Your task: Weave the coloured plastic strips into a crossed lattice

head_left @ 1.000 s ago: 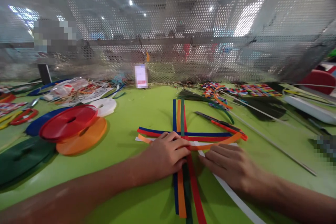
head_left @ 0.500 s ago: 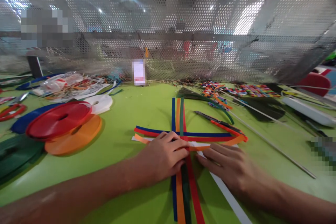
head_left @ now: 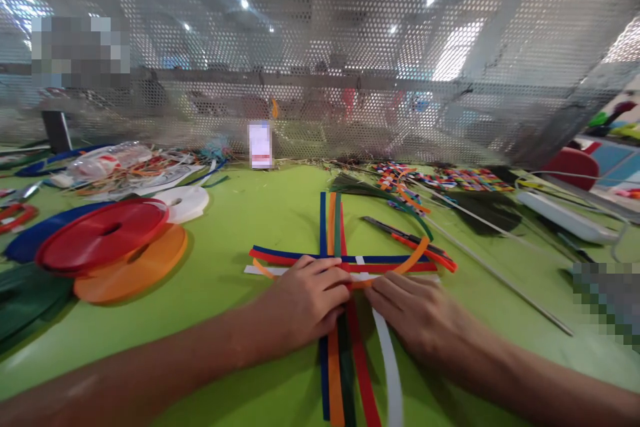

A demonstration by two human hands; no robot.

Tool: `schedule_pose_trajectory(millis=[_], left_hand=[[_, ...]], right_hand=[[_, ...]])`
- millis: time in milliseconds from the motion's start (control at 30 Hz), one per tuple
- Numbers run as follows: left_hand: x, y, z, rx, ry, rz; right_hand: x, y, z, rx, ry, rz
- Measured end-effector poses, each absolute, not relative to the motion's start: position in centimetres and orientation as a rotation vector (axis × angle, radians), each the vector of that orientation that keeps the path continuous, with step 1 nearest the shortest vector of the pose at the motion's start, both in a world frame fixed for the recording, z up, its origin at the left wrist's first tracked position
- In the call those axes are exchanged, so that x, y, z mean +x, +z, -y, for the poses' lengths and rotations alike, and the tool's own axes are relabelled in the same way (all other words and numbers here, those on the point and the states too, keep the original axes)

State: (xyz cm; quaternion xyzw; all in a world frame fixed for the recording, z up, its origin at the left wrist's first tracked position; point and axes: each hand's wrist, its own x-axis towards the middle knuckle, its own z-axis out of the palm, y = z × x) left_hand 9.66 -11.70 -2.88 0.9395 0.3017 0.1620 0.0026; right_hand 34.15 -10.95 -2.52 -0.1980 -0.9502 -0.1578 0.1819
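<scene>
Coloured strips lie crossed on the green table [head_left: 260,213]: upright blue, orange, green and red strips [head_left: 331,227] over sideways blue, red and white strips [head_left: 280,257]. My left hand [head_left: 305,300] presses flat on the crossing. My right hand [head_left: 415,313] lies beside it, fingers closed on an orange strip [head_left: 413,257] that curls upward to the right. A white strip [head_left: 390,360] runs toward me under my right hand.
Red [head_left: 103,235], orange [head_left: 130,267] and white [head_left: 181,201] ribbon reels sit at the left. A cutter knife [head_left: 400,235] lies right of the strips, with thin rods [head_left: 500,273] and woven pieces [head_left: 450,179] beyond. A perforated metal screen [head_left: 320,60] closes the back.
The white strip swung from slanting right to lying almost parallel with the upright strips. The orange strip's right end lifted into a curl. Both hands stayed at the crossing.
</scene>
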Motion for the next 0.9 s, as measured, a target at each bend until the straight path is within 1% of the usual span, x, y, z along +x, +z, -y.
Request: schedule_pose_trajectory(millis=[133, 200, 367, 467, 633, 900], left_hand=[[9.5, -3.0, 11.6, 2.944, 0.52, -0.941], [9.5, -3.1, 11.6, 2.942, 0.539, -0.929], [9.5, -3.0, 11.6, 2.918, 0.569, -0.923], [9.5, -2.6, 11.7, 2.916, 0.548, -0.931], [9.5, -2.4, 11.7, 2.904, 0.536, -0.945], [9.5, -2.6, 11.5, 2.916, 0.519, -0.942]], right_hand=[[34.6, -2.5, 11.6, -0.626, -0.474, 2.681], [34.7, -2.2, 12.1, -0.628, -0.417, 2.659], [34.2, -1.6, 13.2, -0.518, 0.06, 2.762], [33.7, -1.6, 13.4, -0.495, 0.172, 2.832], [33.5, -1.9, 13.3, -0.54, 0.162, 2.819], [33.9, -3.2, 13.6, -0.564, -0.168, 2.673]])
